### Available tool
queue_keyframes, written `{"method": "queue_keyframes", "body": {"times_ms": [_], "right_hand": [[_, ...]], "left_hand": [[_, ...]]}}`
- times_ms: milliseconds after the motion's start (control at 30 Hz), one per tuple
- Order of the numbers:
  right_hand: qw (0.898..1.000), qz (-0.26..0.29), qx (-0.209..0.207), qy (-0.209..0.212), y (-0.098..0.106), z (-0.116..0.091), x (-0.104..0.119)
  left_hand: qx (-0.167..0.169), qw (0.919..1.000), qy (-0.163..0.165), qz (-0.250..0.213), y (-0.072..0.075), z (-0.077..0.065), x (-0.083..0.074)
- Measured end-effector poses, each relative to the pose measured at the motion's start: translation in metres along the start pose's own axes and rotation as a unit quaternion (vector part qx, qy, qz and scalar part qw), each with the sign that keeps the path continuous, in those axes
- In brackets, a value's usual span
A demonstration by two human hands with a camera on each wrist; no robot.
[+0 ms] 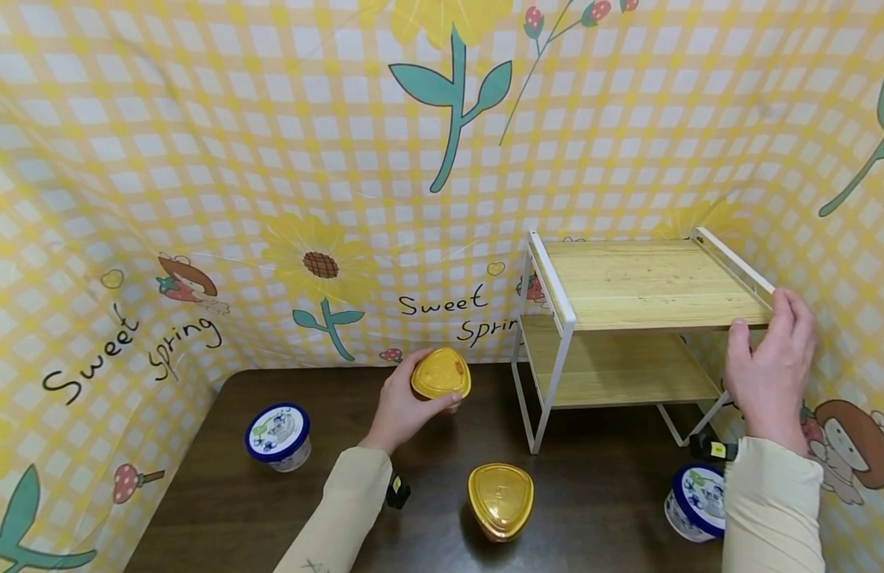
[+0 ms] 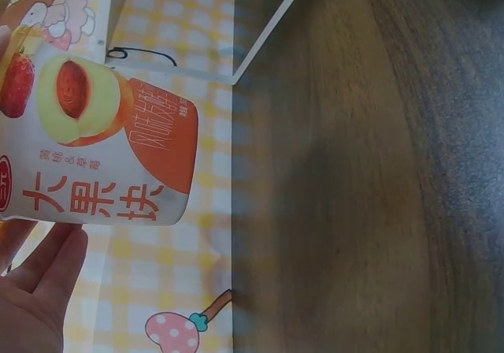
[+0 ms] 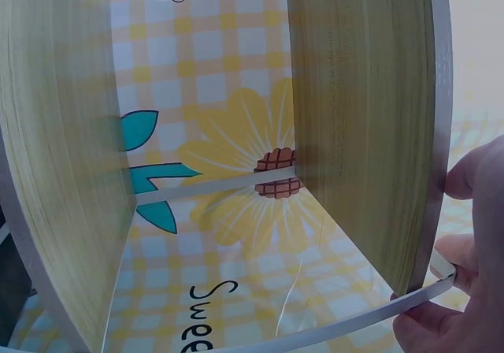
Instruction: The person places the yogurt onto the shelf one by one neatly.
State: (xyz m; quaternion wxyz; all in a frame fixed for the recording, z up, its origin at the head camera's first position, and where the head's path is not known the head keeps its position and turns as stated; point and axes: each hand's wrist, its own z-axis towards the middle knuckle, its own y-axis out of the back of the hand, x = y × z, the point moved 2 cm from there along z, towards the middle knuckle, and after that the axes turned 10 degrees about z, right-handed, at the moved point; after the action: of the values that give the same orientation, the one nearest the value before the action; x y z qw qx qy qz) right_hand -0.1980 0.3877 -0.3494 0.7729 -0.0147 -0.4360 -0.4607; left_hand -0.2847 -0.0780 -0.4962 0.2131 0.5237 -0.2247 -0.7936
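Note:
My left hand (image 1: pixel 404 407) grips a yogurt cup (image 1: pixel 440 372) with a gold, rounded-triangular lid, holding it above the dark table. In the left wrist view the side of this yogurt cup (image 2: pixel 102 140) shows peach and strawberry pictures and orange lettering. On the right, my right hand (image 1: pixel 771 370) holds the front right corner of a two-tier shelf (image 1: pixel 642 282) with light wooden boards and a white metal frame. The right wrist view has the right hand's fingers (image 3: pixel 429 321) around the frame corner, by the edge of the upper board (image 3: pixel 362 117).
A second gold-lidded cup (image 1: pixel 500 503) stands on the table (image 1: pixel 198 485) near the front middle. One blue-lidded tub (image 1: pixel 278 434) is at the left, another (image 1: pixel 698 497) at the right beside my sleeve. Yellow checked cloth (image 1: pixel 305 159) hangs behind and along the sides.

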Motion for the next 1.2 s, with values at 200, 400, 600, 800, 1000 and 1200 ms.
{"method": "queue_keyframes", "body": {"times_ms": [200,400,600,800,1000,1200], "right_hand": [[1.0,0.001,-0.003,0.007,0.0,0.0,0.001],[1.0,-0.002,0.0,0.001,0.0,0.0,0.001],[1.0,-0.001,-0.001,0.001,-0.001,0.0,0.001],[1.0,0.0,-0.004,0.003,-0.001,0.0,0.0],[1.0,0.0,-0.008,0.01,-0.001,0.0,0.001],[1.0,0.0,-0.009,0.01,0.0,0.0,0.001]], "left_hand": [[0.001,1.0,-0.004,0.002,0.0,-0.001,-0.005],[-0.002,1.0,-0.007,0.0,0.001,-0.001,-0.01],[-0.005,0.9999,-0.016,-0.001,0.0,-0.002,-0.014],[-0.002,0.9995,-0.031,-0.001,0.0,0.0,-0.017],[0.0,0.9994,-0.034,-0.001,-0.001,0.0,-0.017],[0.001,0.9995,-0.032,-0.007,-0.001,-0.001,-0.021]]}}
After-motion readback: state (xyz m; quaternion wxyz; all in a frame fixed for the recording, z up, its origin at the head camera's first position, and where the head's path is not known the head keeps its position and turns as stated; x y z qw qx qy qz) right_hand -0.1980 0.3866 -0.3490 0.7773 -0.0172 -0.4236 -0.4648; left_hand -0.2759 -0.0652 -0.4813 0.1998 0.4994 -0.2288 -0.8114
